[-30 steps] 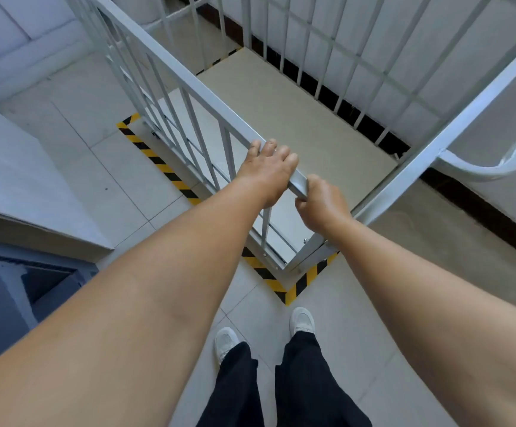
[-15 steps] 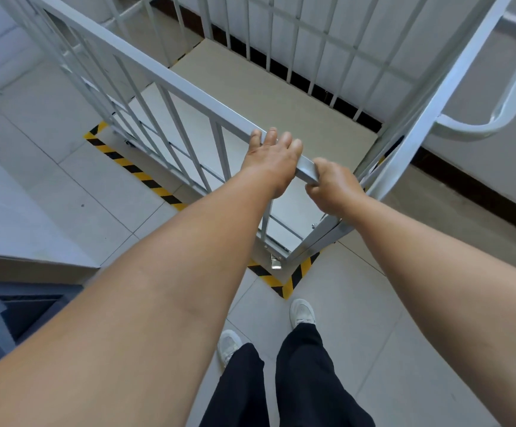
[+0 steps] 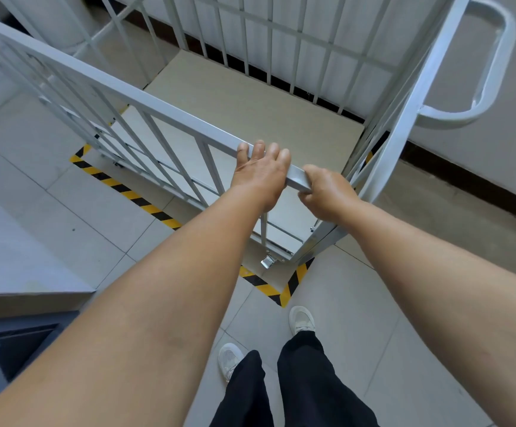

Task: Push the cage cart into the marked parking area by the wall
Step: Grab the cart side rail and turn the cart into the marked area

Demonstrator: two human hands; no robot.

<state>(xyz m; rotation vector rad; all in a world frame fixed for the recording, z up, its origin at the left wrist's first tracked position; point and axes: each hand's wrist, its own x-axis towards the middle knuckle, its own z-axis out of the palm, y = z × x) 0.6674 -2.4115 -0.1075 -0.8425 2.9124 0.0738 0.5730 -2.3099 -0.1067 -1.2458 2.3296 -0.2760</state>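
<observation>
The white metal cage cart (image 3: 133, 90) stands in front of me with barred sides and a beige floor panel (image 3: 250, 100). My left hand (image 3: 261, 172) grips the top rail of the near side, fingers curled over it. Just to its right, my right hand (image 3: 327, 192) grips the end of the same rail near the corner post. Yellow-and-black floor tape (image 3: 127, 191) marks the parking area; its corner (image 3: 284, 291) lies just in front of the cart's near corner caster (image 3: 267, 261). The cart's far side is close to the wall (image 3: 454, 72).
A dark skirting strip (image 3: 454, 174) runs along the wall's foot. A curved white handle (image 3: 494, 66) sticks out from the cart's right post. A grey cabinet or bench (image 3: 19, 266) stands at my left. My feet in white shoes (image 3: 301, 318) are on the tiled floor behind the tape.
The cart has rolled forward toward the wall, further inside the taped outline. Both hands keep the same hold on the top rail, and I have stepped forward after it.
</observation>
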